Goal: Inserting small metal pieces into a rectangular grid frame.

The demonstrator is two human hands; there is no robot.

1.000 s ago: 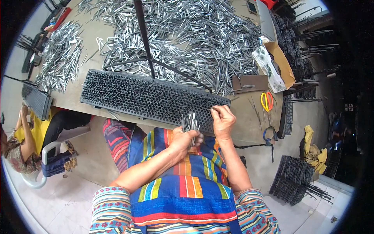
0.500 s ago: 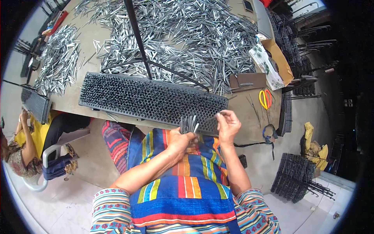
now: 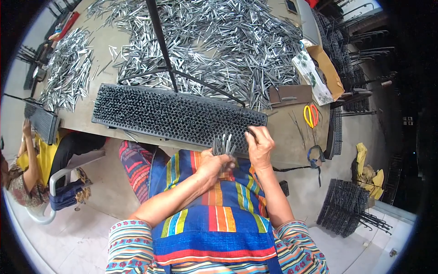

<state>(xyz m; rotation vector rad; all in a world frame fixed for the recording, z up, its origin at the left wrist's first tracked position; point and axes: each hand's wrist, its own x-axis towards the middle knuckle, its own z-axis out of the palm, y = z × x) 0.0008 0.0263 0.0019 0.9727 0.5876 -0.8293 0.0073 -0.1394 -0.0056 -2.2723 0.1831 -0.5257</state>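
Note:
My left hand [image 3: 212, 165], in front of the apron, is closed around a bundle of thin grey metal strips [image 3: 223, 145] whose ends stick up in a fan. My right hand [image 3: 260, 146] is at the right end of a long black perforated tray [image 3: 237, 127], thumb and fingers pinched on a small dark piece [image 3: 249, 132], mostly hidden. Short dark pieces stand densely in the tray's left and middle holes, while open holes show along its front and right. A black rod frame [image 3: 164, 50] rises from behind the tray.
Loose metal strips [image 3: 219, 45] cover much of the table. To the right lie a brown flat pad [image 3: 292, 95], yellow-and-red handled scissors [image 3: 311, 116] and an open cardboard box [image 3: 326, 73]. Black racks [image 3: 344, 208] stand on the floor. Another person [image 3: 32, 164] sits at the left by a similar tray.
My right hand has moved slightly left and down along the tray's right end. My left hand keeps the strips, its fingers shifting them a little.

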